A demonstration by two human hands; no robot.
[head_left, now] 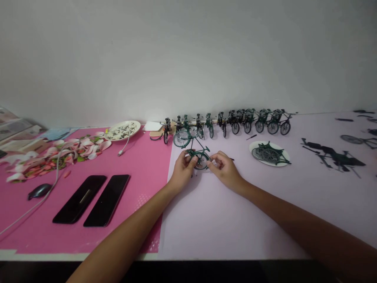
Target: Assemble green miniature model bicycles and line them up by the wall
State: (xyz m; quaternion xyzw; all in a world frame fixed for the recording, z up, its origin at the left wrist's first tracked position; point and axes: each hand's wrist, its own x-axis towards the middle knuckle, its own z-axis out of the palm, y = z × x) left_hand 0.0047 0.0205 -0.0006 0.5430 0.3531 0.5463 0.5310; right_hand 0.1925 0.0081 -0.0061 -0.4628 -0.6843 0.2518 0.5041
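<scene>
Left hand (183, 167) | right hand (224, 167) | both pinch green model bicycle (194, 151) between them

A plain white wall (188, 51) stands behind the table (235, 220).

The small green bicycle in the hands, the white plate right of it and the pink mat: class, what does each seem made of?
Small green bicycle: probably painted metal or hard plastic; thin rigid frame, fine spokes, slight sheen.
White plate: likely ceramic or plastic; smooth, even rim.
Pink mat: seemingly soft plastic or rubber; flat, matte, dotted texture near its edge.
</scene>
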